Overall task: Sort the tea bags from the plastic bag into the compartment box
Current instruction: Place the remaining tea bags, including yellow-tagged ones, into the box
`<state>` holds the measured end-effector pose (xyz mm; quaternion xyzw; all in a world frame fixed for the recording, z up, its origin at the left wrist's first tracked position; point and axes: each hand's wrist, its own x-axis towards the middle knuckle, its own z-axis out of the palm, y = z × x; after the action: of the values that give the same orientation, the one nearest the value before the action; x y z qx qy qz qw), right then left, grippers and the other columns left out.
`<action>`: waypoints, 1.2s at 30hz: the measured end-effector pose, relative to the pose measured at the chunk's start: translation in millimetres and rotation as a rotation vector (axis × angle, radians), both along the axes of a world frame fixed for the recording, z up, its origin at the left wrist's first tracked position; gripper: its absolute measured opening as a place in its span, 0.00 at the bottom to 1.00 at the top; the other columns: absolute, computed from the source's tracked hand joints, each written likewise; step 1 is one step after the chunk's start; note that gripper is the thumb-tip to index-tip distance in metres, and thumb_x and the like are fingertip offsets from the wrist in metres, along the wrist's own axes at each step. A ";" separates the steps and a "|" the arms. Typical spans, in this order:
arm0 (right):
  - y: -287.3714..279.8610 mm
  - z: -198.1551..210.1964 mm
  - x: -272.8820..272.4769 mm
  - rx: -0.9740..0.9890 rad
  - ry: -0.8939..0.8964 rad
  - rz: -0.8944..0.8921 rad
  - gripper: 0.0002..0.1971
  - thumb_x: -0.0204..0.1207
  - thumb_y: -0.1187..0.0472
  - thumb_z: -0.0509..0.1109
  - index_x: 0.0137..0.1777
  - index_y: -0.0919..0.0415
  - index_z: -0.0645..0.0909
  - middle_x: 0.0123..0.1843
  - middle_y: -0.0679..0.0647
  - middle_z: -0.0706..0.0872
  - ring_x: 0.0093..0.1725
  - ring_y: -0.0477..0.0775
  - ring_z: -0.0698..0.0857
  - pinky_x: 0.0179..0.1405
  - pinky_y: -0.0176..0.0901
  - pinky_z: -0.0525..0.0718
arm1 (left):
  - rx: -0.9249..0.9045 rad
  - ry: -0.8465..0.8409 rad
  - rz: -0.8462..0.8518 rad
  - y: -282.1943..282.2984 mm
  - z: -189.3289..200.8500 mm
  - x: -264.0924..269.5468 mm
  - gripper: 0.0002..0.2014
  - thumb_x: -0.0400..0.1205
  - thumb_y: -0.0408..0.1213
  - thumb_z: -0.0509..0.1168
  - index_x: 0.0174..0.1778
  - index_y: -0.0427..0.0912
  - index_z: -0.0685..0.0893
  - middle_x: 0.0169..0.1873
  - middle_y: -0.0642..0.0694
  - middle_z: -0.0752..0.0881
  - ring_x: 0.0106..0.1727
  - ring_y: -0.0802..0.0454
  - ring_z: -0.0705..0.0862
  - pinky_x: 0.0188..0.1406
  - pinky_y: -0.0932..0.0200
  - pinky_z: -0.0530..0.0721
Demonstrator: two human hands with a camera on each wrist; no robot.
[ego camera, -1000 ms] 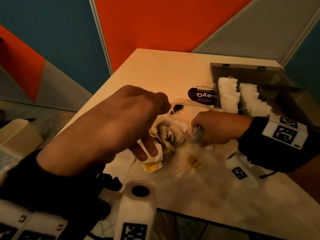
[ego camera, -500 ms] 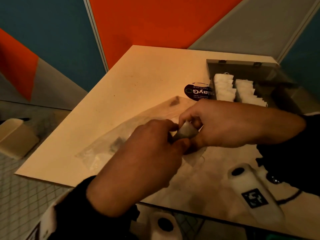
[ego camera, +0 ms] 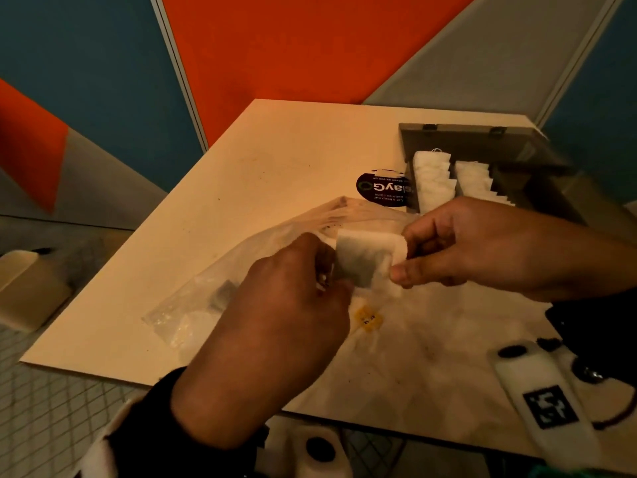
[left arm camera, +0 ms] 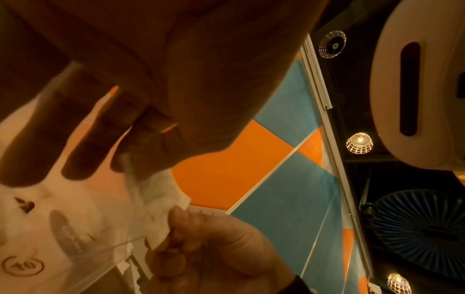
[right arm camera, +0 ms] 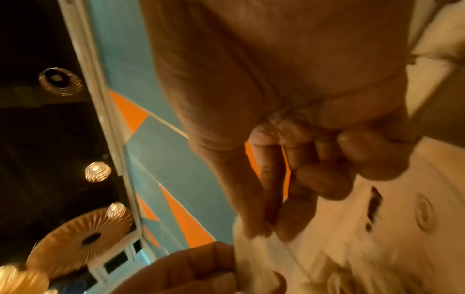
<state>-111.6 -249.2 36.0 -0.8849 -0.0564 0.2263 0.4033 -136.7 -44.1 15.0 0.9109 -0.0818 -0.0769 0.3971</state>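
Note:
A white tea bag (ego camera: 366, 257) is stretched between both hands above the table. My left hand (ego camera: 324, 270) pinches its left edge and my right hand (ego camera: 401, 260) pinches its right edge. The same tea bag (left arm camera: 161, 191) shows in the left wrist view between thumb and fingers, and blurred in the right wrist view (right arm camera: 254, 256). Beneath the hands lies the clear plastic bag (ego camera: 213, 298), flattened, with dark tea crumbs inside. A yellow tag (ego camera: 368, 317) lies on the table below the tea bag. The compartment box (ego camera: 482, 139) stands open at the back right with two rows of white tea bags (ego camera: 434, 181).
A round black sticker (ego camera: 379, 188) lies on the table just left of the box. The table's near edge (ego camera: 103, 376) runs close under my left wrist. A white wrist-camera housing (ego camera: 541, 405) sits by my right forearm. A cream object (ego camera: 24, 291) stands off the table at left.
My left hand came down from over the heap of tea bags and met the right. Both hands now pull one tea bag flat between them, which was crumpled half a second ago.

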 end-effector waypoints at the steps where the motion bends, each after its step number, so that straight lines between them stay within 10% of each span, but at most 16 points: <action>1: 0.2 1.9 -0.7 -0.111 -0.027 0.062 0.08 0.67 0.51 0.78 0.43 0.52 0.91 0.39 0.50 0.92 0.35 0.45 0.86 0.40 0.40 0.85 | 0.001 0.003 -0.024 -1.1 -3.3 -0.6 0.16 0.79 0.50 0.68 0.63 0.62 0.76 0.55 0.64 0.81 0.52 0.64 0.80 0.50 0.63 0.82; 5: 11.8 1.0 -0.6 -0.489 -0.056 0.339 0.07 0.74 0.47 0.74 0.41 0.48 0.88 0.38 0.43 0.89 0.40 0.43 0.87 0.46 0.45 0.89 | 0.065 0.054 -0.145 -6.7 -15.1 2.0 0.36 0.72 0.56 0.73 0.74 0.67 0.65 0.65 0.65 0.74 0.64 0.64 0.76 0.62 0.66 0.75; 9: 22.7 -1.0 5.7 -0.484 -0.097 0.410 0.07 0.75 0.48 0.74 0.42 0.49 0.88 0.38 0.45 0.88 0.39 0.45 0.85 0.40 0.42 0.85 | 0.062 0.059 -0.195 -7.0 -23.6 6.2 0.07 0.75 0.55 0.71 0.43 0.59 0.86 0.40 0.59 0.85 0.40 0.69 0.81 0.41 0.68 0.81; 11: 26.0 -3.2 12.0 -0.413 -0.139 0.366 0.05 0.75 0.49 0.75 0.45 0.48 0.88 0.40 0.44 0.88 0.40 0.44 0.85 0.40 0.41 0.85 | 0.018 0.028 -0.161 -4.1 -27.6 7.6 0.11 0.78 0.52 0.69 0.33 0.53 0.83 0.29 0.53 0.82 0.28 0.64 0.77 0.27 0.68 0.73; 21: 36.9 -34.9 39.3 -0.535 -0.152 0.162 0.25 0.84 0.53 0.63 0.79 0.54 0.65 0.71 0.52 0.79 0.66 0.55 0.80 0.63 0.42 0.78 | -0.149 -0.094 0.111 21.2 -14.4 16.2 0.08 0.82 0.48 0.65 0.48 0.51 0.87 0.50 0.59 0.83 0.46 0.54 0.82 0.42 0.58 0.78; 25: 52.2 -43.6 56.6 -0.582 -0.162 0.118 0.16 0.84 0.59 0.60 0.67 0.66 0.75 0.61 0.62 0.83 0.58 0.61 0.83 0.59 0.54 0.83 | -0.211 -0.133 0.198 18.8 -23.9 23.8 0.09 0.82 0.47 0.65 0.48 0.49 0.88 0.51 0.55 0.83 0.49 0.57 0.80 0.42 0.66 0.77; 29: 58.7 -54.3 75.6 -0.621 -0.187 0.036 0.13 0.84 0.58 0.59 0.45 0.65 0.80 0.34 0.54 0.79 0.30 0.51 0.77 0.31 0.45 0.81 | -0.401 -0.071 0.265 12.6 -35.3 25.8 0.10 0.81 0.43 0.66 0.40 0.42 0.86 0.39 0.43 0.89 0.43 0.45 0.87 0.42 0.45 0.85; 32: 59.8 -58.5 80.9 -0.594 -0.144 -0.007 0.14 0.80 0.61 0.62 0.59 0.67 0.83 0.42 0.61 0.88 0.26 0.56 0.86 0.18 0.41 0.81 | -0.473 -0.040 0.325 11.8 -39.9 30.1 0.10 0.83 0.41 0.64 0.44 0.40 0.86 0.42 0.39 0.89 0.45 0.42 0.86 0.47 0.41 0.85; 36: 57.2 -57.9 78.1 -0.423 -0.075 -0.094 0.12 0.82 0.63 0.61 0.43 0.67 0.83 0.44 0.68 0.89 0.32 0.64 0.91 0.30 0.51 0.88 | -0.627 0.033 0.380 11.9 -42.1 32.1 0.09 0.86 0.37 0.61 0.44 0.47 0.85 0.37 0.50 0.88 0.39 0.54 0.88 0.43 0.49 0.87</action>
<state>-33.5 -192.0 -21.9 -0.9593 0.0186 0.1808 0.2162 -104.6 -32.2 -27.0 0.7426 0.0757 0.0122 0.6654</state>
